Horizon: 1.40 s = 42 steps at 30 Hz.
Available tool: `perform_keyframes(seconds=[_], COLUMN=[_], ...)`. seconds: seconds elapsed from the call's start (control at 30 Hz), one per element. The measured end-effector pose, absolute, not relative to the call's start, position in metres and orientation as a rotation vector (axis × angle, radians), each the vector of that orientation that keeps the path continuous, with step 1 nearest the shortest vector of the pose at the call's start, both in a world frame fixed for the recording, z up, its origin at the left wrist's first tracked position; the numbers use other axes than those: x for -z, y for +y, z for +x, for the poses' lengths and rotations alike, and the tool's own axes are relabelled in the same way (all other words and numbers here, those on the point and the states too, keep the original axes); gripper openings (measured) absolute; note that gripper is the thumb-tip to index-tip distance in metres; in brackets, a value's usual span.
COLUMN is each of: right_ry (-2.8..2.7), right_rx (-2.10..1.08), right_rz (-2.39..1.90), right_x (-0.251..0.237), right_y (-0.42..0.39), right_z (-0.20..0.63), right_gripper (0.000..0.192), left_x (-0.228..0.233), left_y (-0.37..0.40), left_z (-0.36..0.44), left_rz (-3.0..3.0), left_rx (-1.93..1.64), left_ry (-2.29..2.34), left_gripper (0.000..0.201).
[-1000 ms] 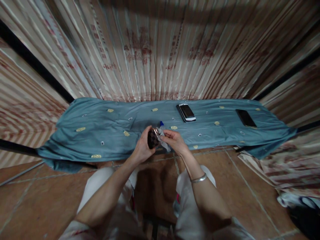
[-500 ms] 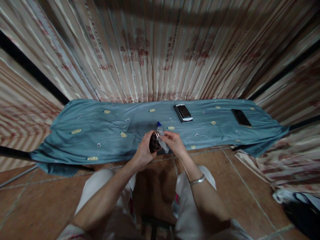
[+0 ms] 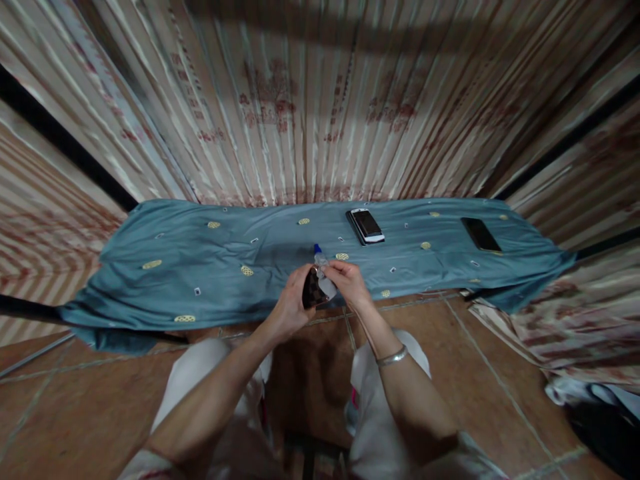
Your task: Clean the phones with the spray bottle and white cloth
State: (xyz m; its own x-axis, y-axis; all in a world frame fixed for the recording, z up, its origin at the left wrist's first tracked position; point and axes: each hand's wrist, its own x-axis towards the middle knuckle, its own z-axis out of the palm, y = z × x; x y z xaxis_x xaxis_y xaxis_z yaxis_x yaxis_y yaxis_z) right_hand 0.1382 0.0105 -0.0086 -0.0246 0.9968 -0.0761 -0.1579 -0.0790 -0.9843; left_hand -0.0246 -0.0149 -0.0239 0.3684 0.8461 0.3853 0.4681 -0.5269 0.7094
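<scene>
Hands meet at the near edge of the blue cloth (image 3: 190,267): the left hand (image 3: 293,308) grips a dark checkered case (image 3: 311,293), fingers wrapped round it; the right hand (image 3: 350,283) pinches a pale cloth (image 3: 327,285) against it. Just beyond the knuckles, a small blue-capped bottle (image 3: 318,252). Farther right lie a white-edged phone (image 3: 367,225) and a black phone (image 3: 480,233).

The cloth (image 3: 200,267) over the tabletop is dusty blue-teal, dotted with small yellow ovals and tiny white squares. The little case (image 3: 311,295) is dark brown with a checkered pattern. The small bottle (image 3: 323,267) is pale and translucent with a blue cap. One phone (image 3: 367,225) is silver-white around a black screen; the other phone (image 3: 481,234) is all black. The curtain (image 3: 320,100) shows cream and tan stripes with reddish-brown motifs. The floor (image 3: 75,413) is terracotta-brown tile with pale grout lines. The bracelet (image 3: 391,357) is silver.
</scene>
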Motion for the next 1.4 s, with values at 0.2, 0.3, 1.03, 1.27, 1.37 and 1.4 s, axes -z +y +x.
perform_keyframes(seconds=[0.2,0.3,1.03,1.27,1.37,1.4], right_ry=[-1.079,-1.062,-1.154,-1.134,-1.067,-1.058], right_rx=[-1.354,-1.363,-1.455,-1.351,-1.285,-1.266], right_rz=[-1.132,-1.117,-1.025,-1.061,-1.064,-1.054], right_x=[0.007,0.006,0.005,0.008,0.004,0.003], right_y=[0.010,0.009,-0.003,0.000,0.002,0.002], right_z=[0.138,0.137,0.134,0.133,0.136,0.137], right_gripper=[0.034,0.034,0.028,0.031,0.036,0.037], left_x=[0.023,0.019,0.029,0.041,0.035,0.032], left_y=[-0.013,-0.011,0.019,0.031,0.030,0.029], left_z=[-0.027,-0.029,-0.036,-0.030,-0.026,-0.024], left_rz=[2.148,2.149,1.938,1.658,1.601,1.599], left_rx=[-0.994,-1.017,-1.211,-1.300,-1.301,-1.294], left_ry=[1.131,1.131,1.326,1.261,1.279,1.287], left_gripper=[0.077,0.079,0.088,0.098,0.097,0.096])
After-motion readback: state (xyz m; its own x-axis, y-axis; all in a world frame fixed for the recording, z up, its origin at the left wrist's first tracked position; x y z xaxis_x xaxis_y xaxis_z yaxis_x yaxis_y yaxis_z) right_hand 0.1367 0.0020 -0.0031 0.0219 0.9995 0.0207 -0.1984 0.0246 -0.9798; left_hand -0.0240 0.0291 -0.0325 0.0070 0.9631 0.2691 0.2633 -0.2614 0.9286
